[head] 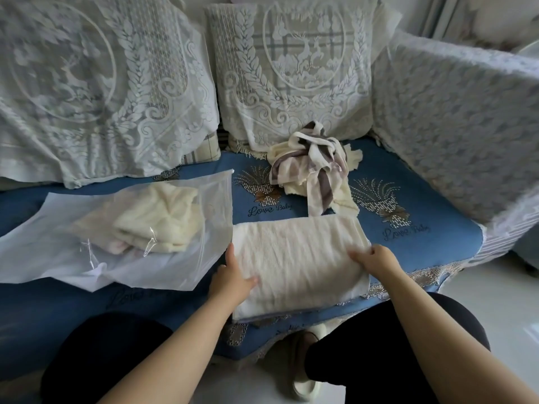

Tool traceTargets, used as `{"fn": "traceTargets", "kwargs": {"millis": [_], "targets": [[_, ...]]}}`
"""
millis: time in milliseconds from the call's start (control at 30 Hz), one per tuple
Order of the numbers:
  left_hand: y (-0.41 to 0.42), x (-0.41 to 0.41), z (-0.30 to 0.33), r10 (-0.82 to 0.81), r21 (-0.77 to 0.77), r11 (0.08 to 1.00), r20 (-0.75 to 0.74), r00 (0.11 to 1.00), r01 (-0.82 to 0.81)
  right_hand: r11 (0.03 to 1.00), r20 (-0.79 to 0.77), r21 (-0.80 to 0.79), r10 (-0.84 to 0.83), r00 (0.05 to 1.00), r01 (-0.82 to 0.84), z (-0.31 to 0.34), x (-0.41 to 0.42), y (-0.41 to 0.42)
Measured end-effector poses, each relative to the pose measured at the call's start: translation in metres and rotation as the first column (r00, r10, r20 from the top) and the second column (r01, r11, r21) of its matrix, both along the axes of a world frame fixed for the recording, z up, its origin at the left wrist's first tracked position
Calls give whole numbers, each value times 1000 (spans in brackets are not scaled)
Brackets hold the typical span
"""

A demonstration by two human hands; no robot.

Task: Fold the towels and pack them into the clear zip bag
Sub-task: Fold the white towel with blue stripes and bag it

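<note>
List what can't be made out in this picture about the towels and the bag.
Head view only:
- How many towels are in the bag: the cloudy plastic and overlapping folds blur them.
- How many towels are in the pile: they are tangled over each other.
- The bag's zip, open or closed: not clear.
- The underside of the towel under the left hand and right hand: hidden by its own top layer.
</note>
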State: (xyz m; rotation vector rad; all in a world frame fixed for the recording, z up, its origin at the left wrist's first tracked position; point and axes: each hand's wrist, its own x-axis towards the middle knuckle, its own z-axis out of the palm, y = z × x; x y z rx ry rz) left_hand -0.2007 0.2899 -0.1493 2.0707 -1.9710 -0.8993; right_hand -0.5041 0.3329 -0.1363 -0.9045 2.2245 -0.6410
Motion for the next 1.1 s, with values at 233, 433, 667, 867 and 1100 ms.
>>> {"fn": "traceTargets", "kwargs": {"millis": [233,433,667,867,1100], "targets": [[0,4,12,-190,-71,982,-350,917,177,958,240,-219,238,941,-187,8,-11,8],[-6,1,62,-299,-314,878,231,926,362,870,-52,-17,491,870,-493,24,-10,18],[-32,19,130,-190,-477,857,59,980,195,874,-124,-368,293,948,-318,76,-27,23],[-47,26,148,-54,-97,995,-538,842,2,892,332,-451,127,935,39,95,-8,-3],[-69,9,145,92,-82,988,-358,929,-129,903,177,-426,21,984,58,99,57,-58]]}}
